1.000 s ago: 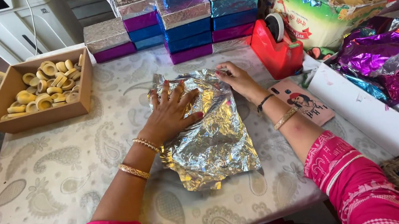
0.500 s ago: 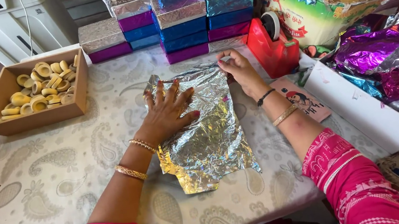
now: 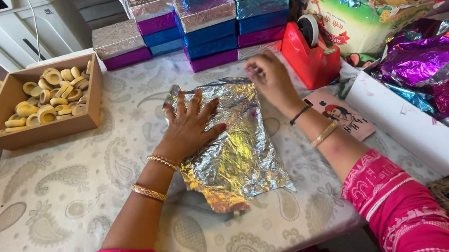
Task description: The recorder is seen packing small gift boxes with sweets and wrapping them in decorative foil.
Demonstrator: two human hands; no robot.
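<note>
Silver foil-wrapped packet [image 3: 232, 142]: flat, crinkled, lying on the paisley tablecloth [image 3: 55, 218] in front of the person, its long side running away from them; the near corner catches a gold reflection.

Left hand [image 3: 191, 127]: palm down, fingers spread wide, pressing flat on the left half of the packet. Bangles sit at the wrist.

Right hand [image 3: 269, 76]: at the packet's far right corner, fingers drawn narrow and pinched together at the foil edge; whether anything small sits between the fingertips cannot be told. A dark band and a gold bangle circle the wrist.

Red tape dispenser [image 3: 311, 54]: just right of the packet's far end, close to the right hand, roll upright on top.

Stack of foil-covered boxes [image 3: 207, 24]: beyond the packet, in blue, purple and silver layers, several piles side by side.

Wooden tray [image 3: 89, 99]: well left of the packet, filled with pale ring-shaped pieces [image 3: 49, 95].

Pink printed card [image 3: 341, 115]: right of the packet, partly under the right forearm.

Printed carton of tan blocks [image 3: 358, 12]: behind the dispenser, far right of the packet.

Heap of purple foil sheets [image 3: 431, 63]: in a white-edged box, well right of the packet.
</note>
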